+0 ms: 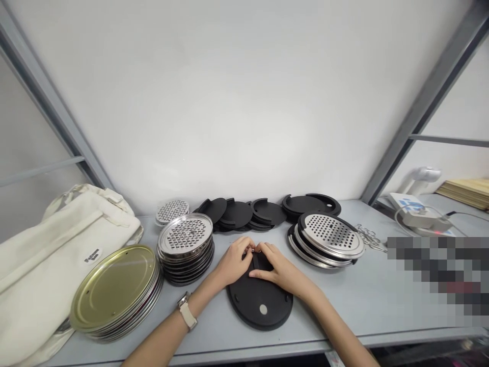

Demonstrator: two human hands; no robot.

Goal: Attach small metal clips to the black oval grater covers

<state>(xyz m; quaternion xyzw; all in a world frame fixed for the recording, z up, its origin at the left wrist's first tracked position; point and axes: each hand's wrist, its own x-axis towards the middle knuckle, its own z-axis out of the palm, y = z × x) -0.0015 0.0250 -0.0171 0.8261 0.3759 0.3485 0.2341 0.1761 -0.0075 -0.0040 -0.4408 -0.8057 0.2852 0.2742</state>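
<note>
A black plastic round base lies flat on the table in front of me, with a pale round spot near its front edge. My left hand is closed in a pinch at the far edge of the base. From the other side, my right hand pinches at the same place, its thumb lying across the base. Between the fingertips glints a small shiny metal piece; its shape is mostly hidden. A loose pile of bent metal wire pieces lies to the right.
Stacked perforated metal grater discs stand left, another stack of grater discs right. More black bases line the back wall. Gold-coloured lids and a cream cloth bag fill the left side. A white device sits far right.
</note>
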